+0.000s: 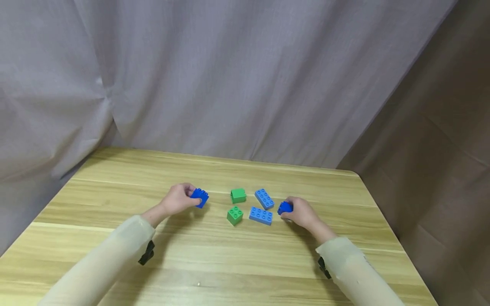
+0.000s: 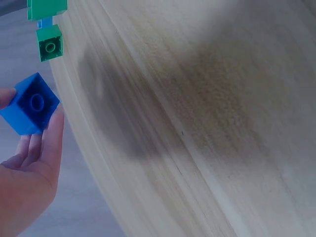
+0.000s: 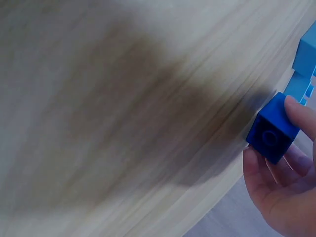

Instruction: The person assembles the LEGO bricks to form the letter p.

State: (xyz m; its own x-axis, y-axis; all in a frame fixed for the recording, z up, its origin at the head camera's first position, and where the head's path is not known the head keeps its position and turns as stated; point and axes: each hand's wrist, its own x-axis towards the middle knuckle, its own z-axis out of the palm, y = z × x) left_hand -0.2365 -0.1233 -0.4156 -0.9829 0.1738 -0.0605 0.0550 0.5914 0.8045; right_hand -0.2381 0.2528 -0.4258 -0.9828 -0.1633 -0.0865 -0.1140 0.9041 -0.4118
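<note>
The left hand [image 1: 179, 199] pinches the left brick [image 1: 200, 197], the right hand [image 1: 302, 211] the right brick [image 1: 284, 208], and the lower pale brick [image 1: 261, 216], long axis roughly 9-to-3, lies at the nearer right hand's 9 o'clock.

Bench [image 1: 229, 263]: a pale, wood-grained top with a rounded far right corner.
Rear green brick [image 1: 238, 196]: tipped on its side near the middle, hollow underside facing left.
Front green brick [image 1: 235, 216]: upright, four studs on top.
Rear light-blue brick [image 1: 264, 199]: eight studs up, lying aslant.
Front light-blue brick [image 1: 260, 216]: also studs up, just beside the rear light-blue brick.
</note>
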